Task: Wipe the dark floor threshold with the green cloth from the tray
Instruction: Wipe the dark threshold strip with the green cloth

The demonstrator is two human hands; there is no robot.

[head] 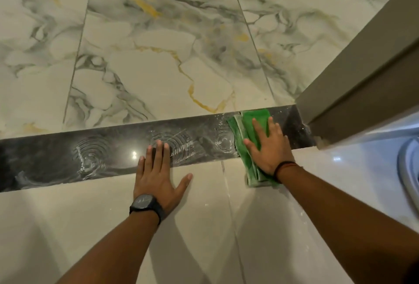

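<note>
Green folded cloth point(251, 138) under right hand point(269, 150)

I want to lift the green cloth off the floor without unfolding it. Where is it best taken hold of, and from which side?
Probably the near end of the green cloth, which sticks out past the dark threshold onto the pale tile. Come from the person's side, low. It lies flat and folded lengthwise under the right hand, so pinching all the layers at that free end should keep the fold.
</note>
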